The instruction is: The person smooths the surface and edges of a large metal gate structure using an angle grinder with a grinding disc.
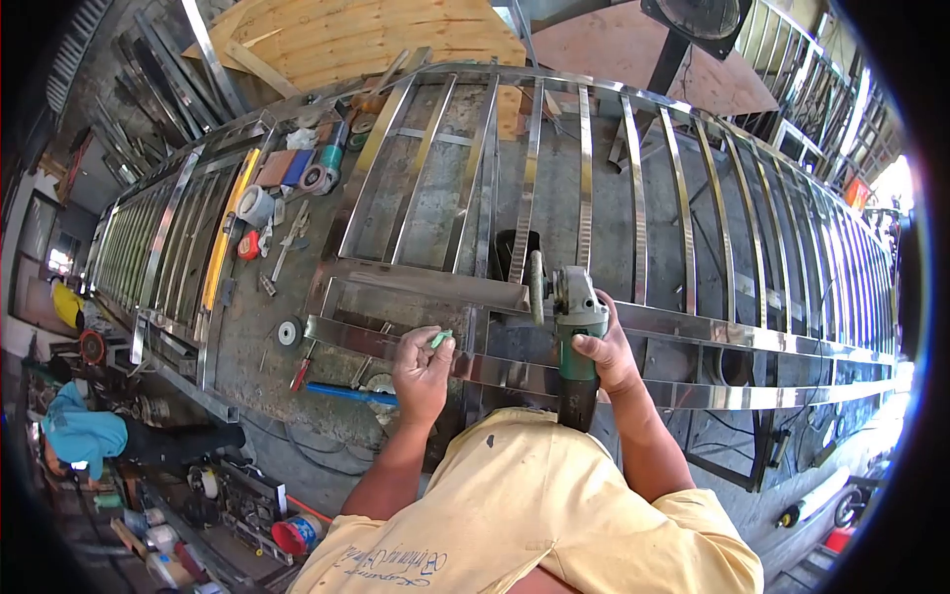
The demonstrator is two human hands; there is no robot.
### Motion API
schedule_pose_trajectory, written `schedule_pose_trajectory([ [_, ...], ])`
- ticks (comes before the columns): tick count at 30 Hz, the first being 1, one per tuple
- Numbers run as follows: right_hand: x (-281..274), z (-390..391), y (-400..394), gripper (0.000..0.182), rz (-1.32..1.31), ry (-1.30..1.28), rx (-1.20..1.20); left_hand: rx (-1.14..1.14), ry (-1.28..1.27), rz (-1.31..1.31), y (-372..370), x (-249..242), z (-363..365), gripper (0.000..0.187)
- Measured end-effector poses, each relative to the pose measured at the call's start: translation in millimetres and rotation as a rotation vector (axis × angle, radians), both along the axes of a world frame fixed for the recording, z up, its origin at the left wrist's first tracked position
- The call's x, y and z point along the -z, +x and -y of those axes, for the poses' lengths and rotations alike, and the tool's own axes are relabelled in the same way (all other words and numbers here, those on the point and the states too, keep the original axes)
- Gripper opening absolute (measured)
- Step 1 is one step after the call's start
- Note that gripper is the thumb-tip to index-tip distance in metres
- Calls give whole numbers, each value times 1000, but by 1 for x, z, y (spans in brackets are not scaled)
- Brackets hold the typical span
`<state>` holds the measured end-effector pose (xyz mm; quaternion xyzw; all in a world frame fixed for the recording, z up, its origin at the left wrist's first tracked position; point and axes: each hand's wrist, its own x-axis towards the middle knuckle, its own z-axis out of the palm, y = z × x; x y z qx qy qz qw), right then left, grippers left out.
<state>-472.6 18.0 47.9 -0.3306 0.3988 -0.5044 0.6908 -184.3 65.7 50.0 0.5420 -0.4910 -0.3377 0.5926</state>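
Note:
My right hand point(609, 351) is wrapped round a green and grey angle grinder point(579, 342), held upright in front of my shirt. A pale, thick disc point(537, 287) is mounted on the grinder's head, edge-on to me. Between the fingertips of my left hand point(422, 371) is a small green chunk point(441, 338), waxy-looking like polishing compound. Both hands are over the near rails of a shiny metal frame point(638, 198) with many parallel bars. A flat metal bar point(426, 280) crosses the frame just beyond my left hand.
To the left on the bench are a yellow spirit level point(230, 233), a red tape measure point(248, 246), a second grinder point(322, 176), a loose disc point(289, 333) and a blue bar point(346, 393). A person in a teal shirt point(84, 426) bends at the lower left. Plywood point(381, 38) leans behind.

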Motion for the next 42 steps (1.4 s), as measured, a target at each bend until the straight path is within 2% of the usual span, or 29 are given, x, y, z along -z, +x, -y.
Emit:
schedule_pose_trajectory([
  [5,-20,-1,20,103,-395,-17,25,7,-71,42,-14,-7,18,20],
  [6,-22,-1,23,103,-553,-81,25,5,-86,56,-17,-8,25,20],
  [8,-22,-4,29,105,-699,-121,-7,-21,-103,210,-22,-14,33,22],
  [10,-16,-8,34,107,-673,-149,-21,-13,-196,386,-29,-24,40,23],
  [18,-17,-16,35,108,-745,-175,-24,-38,-380,611,-45,-11,50,29],
  [42,-27,-19,34,106,-767,-135,-22,22,-311,554,-40,-15,57,22],
])
